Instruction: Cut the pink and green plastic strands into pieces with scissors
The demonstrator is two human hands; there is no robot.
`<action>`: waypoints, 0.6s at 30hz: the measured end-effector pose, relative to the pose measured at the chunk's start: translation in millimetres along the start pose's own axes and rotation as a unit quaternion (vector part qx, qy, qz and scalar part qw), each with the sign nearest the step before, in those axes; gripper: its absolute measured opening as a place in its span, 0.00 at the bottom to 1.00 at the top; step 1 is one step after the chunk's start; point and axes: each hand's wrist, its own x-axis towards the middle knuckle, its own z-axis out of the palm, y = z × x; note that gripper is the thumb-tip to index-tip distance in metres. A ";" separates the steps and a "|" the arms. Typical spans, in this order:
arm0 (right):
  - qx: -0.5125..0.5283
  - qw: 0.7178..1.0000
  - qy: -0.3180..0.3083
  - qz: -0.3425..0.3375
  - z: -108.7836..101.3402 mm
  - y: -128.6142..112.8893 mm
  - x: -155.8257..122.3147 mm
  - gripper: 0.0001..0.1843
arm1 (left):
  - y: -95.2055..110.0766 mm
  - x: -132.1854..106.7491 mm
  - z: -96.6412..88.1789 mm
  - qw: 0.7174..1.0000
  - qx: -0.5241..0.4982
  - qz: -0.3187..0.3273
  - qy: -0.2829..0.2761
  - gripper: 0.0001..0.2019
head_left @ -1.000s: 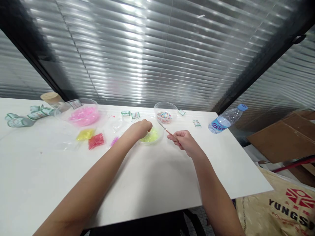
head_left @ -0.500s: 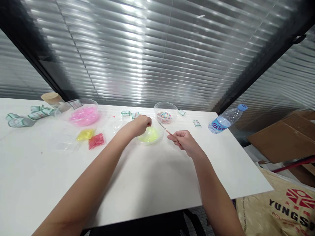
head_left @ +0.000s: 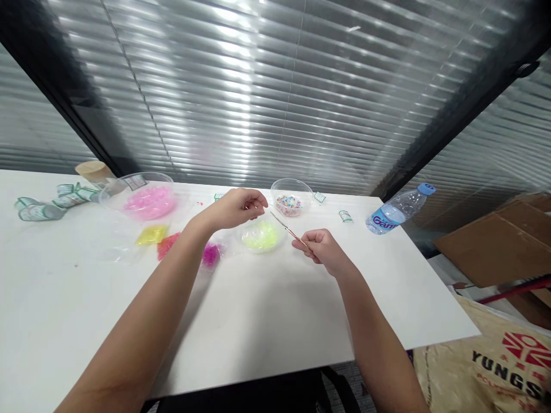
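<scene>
My right hand grips a slim pair of scissors with copper-coloured handles, seen nearly edge-on. Their silver blades point up and left, above the edge of a clear bowl holding yellow-green bits. Over that bowl's back left side is my left hand, fingers curled toward the thumb. Anything pinched there is too small or hidden. A packet of magenta bits lies below my left wrist, near red and yellow packets.
Behind are a clear bowl of multicoloured beads and, left, a bowl of pink bits. A water bottle leans near the right edge. Small labels and crumpled green-white wrappers lie about. A cardboard box stands right.
My left hand has lifted up and left from the yellow-green bowl, its fingers loosening a little. The magenta packet has come into sight. My right hand with the scissors has barely moved.
</scene>
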 end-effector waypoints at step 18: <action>-0.004 1.000 -0.025 -0.012 -0.7 -0.9 -1.7 0.25 | 6.9 -0.8 0.5 0.998 0.008 0.033 -0.046 0.13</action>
